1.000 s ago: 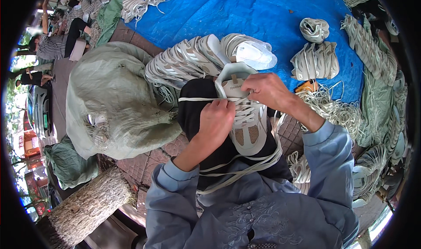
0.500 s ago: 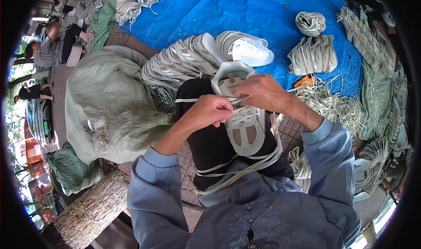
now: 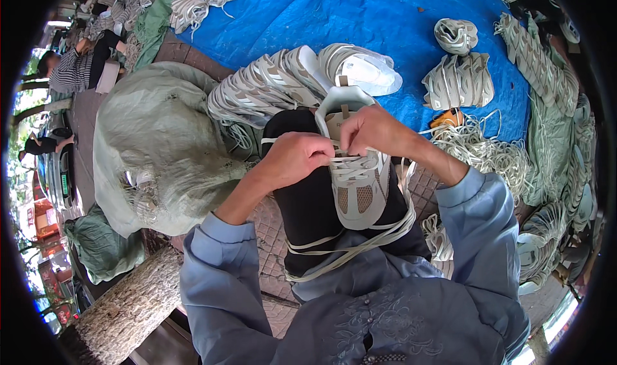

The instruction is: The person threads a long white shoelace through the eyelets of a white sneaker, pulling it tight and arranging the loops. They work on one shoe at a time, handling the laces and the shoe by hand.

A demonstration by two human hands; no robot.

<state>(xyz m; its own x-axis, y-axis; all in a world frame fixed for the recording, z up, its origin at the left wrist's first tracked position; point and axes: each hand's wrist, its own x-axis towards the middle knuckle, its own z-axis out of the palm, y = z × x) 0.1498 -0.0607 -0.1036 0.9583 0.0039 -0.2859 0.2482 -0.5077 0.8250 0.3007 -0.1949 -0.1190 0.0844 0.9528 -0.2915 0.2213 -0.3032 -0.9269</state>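
A white and beige sneaker upper (image 3: 362,201) rests on my black-covered lap, toe toward me, with white laces (image 3: 357,167) crossing its front. My left hand (image 3: 295,159) is closed at the left eyelet edge, fingertips pinching a shoelace. Just above the laced rows, my right hand (image 3: 376,132) bends over the tongue, closed on the lace from the other side. The two hands almost meet, and their fingers hide the upper eyelets. Several loose laces (image 3: 347,256) lie across my thighs below the toe.
Nested shoe uppers (image 3: 267,85) form a row beyond my knees, by a blue tarp (image 3: 385,11). A pale sack (image 3: 160,146) bulges at left. Right of me lie a heap of white laces (image 3: 495,162) and more stacked uppers (image 3: 459,82). A log (image 3: 132,307) is at lower left.
My left hand has shifted slightly left and up, and my right hand a little lower. The fingers have drawn closer to the eyelets; the upper has moved slightly right.
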